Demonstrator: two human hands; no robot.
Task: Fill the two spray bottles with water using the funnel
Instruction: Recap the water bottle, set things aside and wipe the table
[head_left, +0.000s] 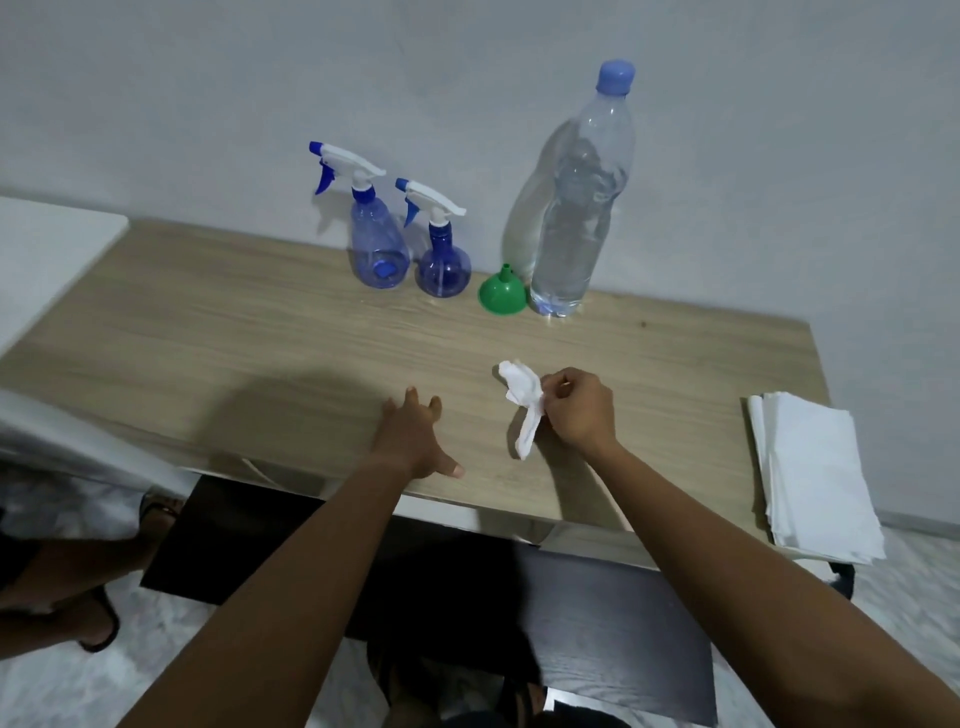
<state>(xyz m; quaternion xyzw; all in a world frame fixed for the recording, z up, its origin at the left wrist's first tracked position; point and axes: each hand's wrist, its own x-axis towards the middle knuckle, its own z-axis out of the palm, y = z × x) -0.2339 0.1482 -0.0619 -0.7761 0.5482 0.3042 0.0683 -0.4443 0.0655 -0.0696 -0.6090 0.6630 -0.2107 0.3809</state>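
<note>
Left hand (415, 441) lies spread near the counter's (208, 322) front edge; right hand (579, 410) beside it pinches a crumpled tissue (522, 395).

Taller blue spray bottle (378, 249) upright at left, trigger head on, rounder spray bottle (442, 266) just beside it, head on too, green funnel (502, 296) mouth-down, spout up, tall clear water bottle (582, 208) standing right beside, blue cap on.

Pale wood-grain table (234, 332), far edge loaded.
Beyond the right hand's (579, 410) grip on a white tissue (522, 397) stood a conical blue plastic spray bottle (379, 254), a round-bellied one (442, 267), an inverted green funnel (501, 297) and a clear water bottle (576, 208); folded white napkins (815, 478) lay rightward.
</note>
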